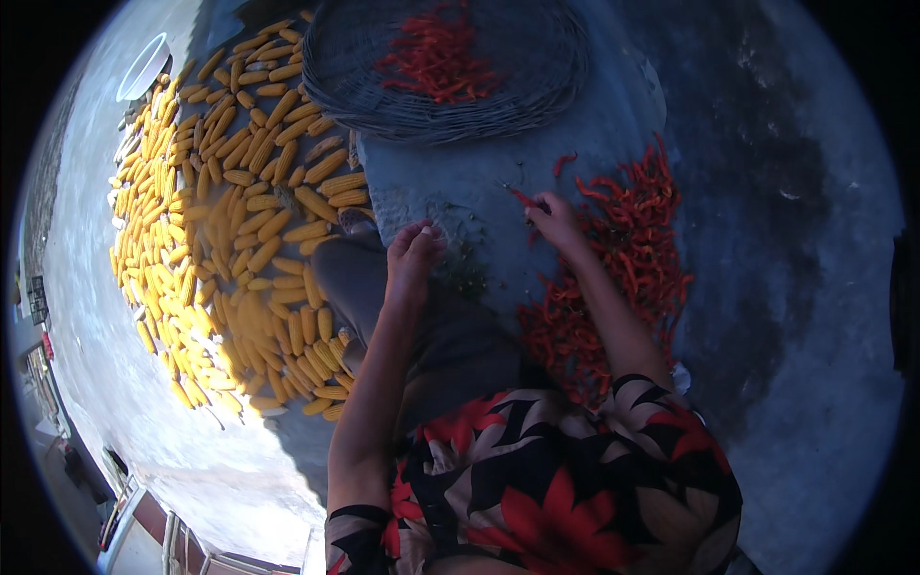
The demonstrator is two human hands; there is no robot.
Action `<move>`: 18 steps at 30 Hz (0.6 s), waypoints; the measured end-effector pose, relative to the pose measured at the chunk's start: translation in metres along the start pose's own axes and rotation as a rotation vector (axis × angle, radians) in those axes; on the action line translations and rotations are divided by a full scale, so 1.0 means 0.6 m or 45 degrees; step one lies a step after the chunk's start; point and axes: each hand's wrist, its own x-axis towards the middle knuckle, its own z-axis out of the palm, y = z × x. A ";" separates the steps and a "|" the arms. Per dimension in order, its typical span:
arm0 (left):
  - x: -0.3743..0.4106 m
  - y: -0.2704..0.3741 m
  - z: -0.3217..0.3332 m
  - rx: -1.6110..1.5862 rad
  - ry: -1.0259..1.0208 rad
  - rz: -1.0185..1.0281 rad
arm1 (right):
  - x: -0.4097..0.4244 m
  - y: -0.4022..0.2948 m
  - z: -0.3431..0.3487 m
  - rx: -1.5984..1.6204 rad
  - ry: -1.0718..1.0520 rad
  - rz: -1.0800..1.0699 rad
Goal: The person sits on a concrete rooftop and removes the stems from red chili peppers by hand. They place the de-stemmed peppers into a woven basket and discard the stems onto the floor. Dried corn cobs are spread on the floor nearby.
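My right hand [553,221] pinches a red chili pepper [521,196], its thin stem end pointing away to the left. To the left, above my leg, my left hand [415,248] has its fingers curled and its thumb pressed against them; nothing shows in it. Between and below the hands, small green stems [467,266] lie scattered over the grey slab [445,162]. A large heap of red chili peppers [632,251] spreads beneath and beside my right forearm. One loose red chili [565,164] lies apart, beyond my right hand.
A round wicker tray [460,126] holding a pile of red chilies [442,57] sits at the far side. Many yellow corn cobs [251,215] cover the ground at left, partly sunlit. A pale basin [144,68] stands beyond them.
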 end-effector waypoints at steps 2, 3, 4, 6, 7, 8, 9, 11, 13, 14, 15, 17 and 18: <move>-0.011 -0.013 -0.002 0.155 -0.062 0.073 | -0.021 -0.022 0.007 0.383 -0.060 0.202; -0.016 -0.019 0.000 0.234 -0.112 0.141 | -0.035 -0.034 0.012 0.589 -0.120 0.290; -0.021 -0.025 0.003 0.317 -0.154 0.200 | -0.050 -0.046 0.019 0.797 -0.174 0.377; -0.032 -0.032 0.013 0.445 -0.221 0.285 | -0.078 -0.068 0.039 1.118 -0.287 0.478; -0.039 -0.033 0.018 0.534 -0.241 0.365 | -0.089 -0.078 0.049 1.175 -0.320 0.494; -0.046 -0.032 0.023 0.631 -0.252 0.433 | -0.100 -0.088 0.059 1.238 -0.356 0.510; -0.053 -0.029 0.027 0.750 -0.253 0.450 | -0.109 -0.096 0.070 1.320 -0.411 0.503; -0.066 -0.019 0.031 0.863 -0.315 0.651 | -0.119 -0.108 0.089 1.358 -0.399 0.494; -0.079 -0.009 0.031 0.933 -0.329 0.729 | -0.127 -0.116 0.101 1.403 -0.403 0.482; -0.084 -0.005 0.030 0.989 -0.307 0.765 | -0.129 -0.119 0.103 1.415 -0.428 0.488; -0.088 -0.001 0.028 1.022 -0.290 0.851 | -0.131 -0.120 0.105 1.427 -0.451 0.498; -0.095 0.003 0.024 1.104 -0.255 0.976 | -0.134 -0.124 0.106 1.424 -0.482 0.498; -0.098 0.003 0.022 1.153 -0.236 1.014 | -0.135 -0.126 0.107 1.409 -0.490 0.488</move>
